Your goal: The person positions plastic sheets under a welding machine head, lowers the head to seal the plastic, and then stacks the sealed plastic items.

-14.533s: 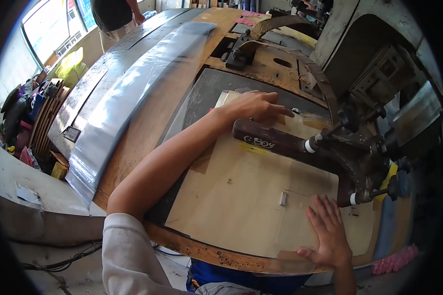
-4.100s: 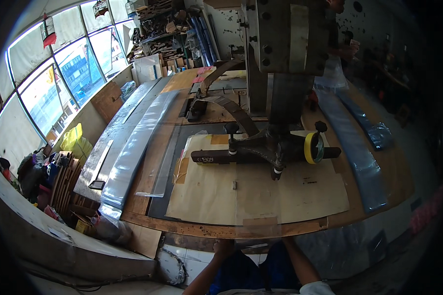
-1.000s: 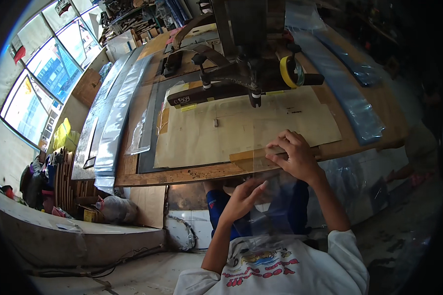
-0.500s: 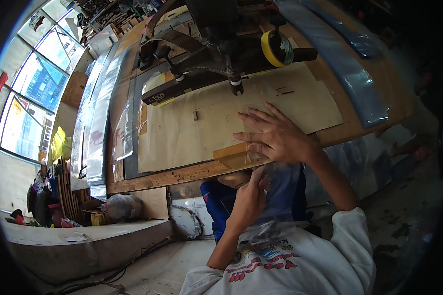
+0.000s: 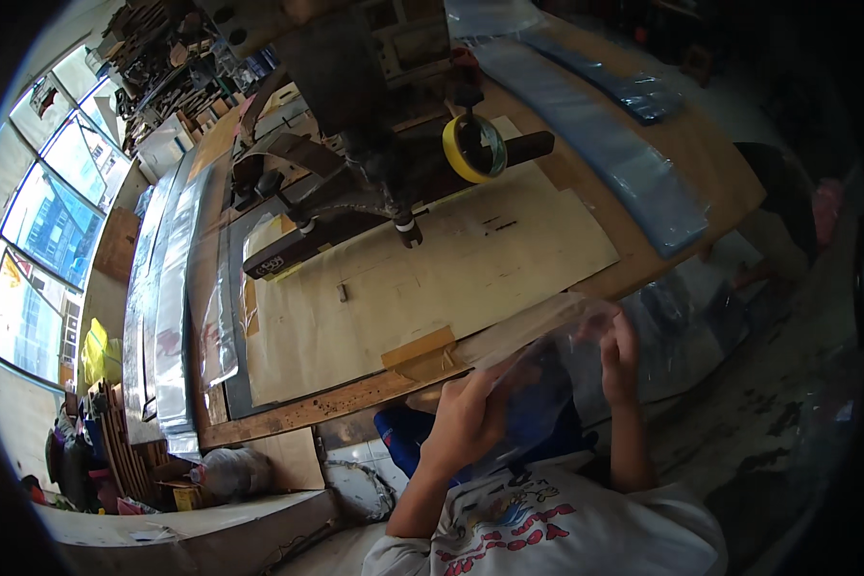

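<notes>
Clear plastic film (image 5: 544, 319): on person's side of press bar (image 5: 296, 244), spread between hands, presumably to keep limp sheet extended. Left hand (image 5: 464, 422): fingers curled, closed on film's near part. Right hand (image 5: 620, 348): thumb and bent fingers together, pinching film. Yellow tape roll (image 5: 454, 156): hung toward press bar's right end, likely for easy reach. Pale board (image 5: 432, 274): beneath press bar, apparently as backing.

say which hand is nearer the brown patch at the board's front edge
Left: the left hand is close, lower right of the brown patch; the right hand is farther right.
</notes>
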`<state>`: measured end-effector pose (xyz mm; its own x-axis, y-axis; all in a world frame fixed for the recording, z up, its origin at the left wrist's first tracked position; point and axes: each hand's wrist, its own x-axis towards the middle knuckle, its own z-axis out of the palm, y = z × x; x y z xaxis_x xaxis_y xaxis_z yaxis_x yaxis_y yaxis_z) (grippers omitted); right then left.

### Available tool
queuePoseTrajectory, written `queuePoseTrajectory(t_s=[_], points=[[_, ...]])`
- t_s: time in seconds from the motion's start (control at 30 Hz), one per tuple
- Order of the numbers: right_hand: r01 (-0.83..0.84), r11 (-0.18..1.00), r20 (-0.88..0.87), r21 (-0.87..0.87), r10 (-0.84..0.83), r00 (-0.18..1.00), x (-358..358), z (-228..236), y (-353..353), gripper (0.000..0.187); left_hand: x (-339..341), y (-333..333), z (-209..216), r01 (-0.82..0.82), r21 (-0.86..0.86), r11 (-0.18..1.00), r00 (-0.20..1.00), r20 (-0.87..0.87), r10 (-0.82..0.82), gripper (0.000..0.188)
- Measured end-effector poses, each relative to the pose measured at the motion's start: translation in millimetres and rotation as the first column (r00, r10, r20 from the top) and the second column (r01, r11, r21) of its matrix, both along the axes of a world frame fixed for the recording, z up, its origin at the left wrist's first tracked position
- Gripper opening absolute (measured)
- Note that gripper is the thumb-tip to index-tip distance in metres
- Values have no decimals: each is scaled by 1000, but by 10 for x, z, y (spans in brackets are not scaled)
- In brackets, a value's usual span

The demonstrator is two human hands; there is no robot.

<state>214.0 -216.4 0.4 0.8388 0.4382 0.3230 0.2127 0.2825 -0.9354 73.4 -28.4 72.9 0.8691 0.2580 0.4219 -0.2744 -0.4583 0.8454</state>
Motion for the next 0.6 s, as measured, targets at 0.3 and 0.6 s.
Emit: queuePoseTrajectory(t_s=[0.3, 0.6], points=[[-288, 953, -138, -99, 273, 952, -347, -571, -377, 68, 1386, -390, 1335, 455, 6, 891, 839, 332, -431, 35], [-56, 996, -268, 71, 73, 961, 8, -417, -587, 24, 2975, -232, 2909, 471, 9, 882, 750, 522, -405, 65]])
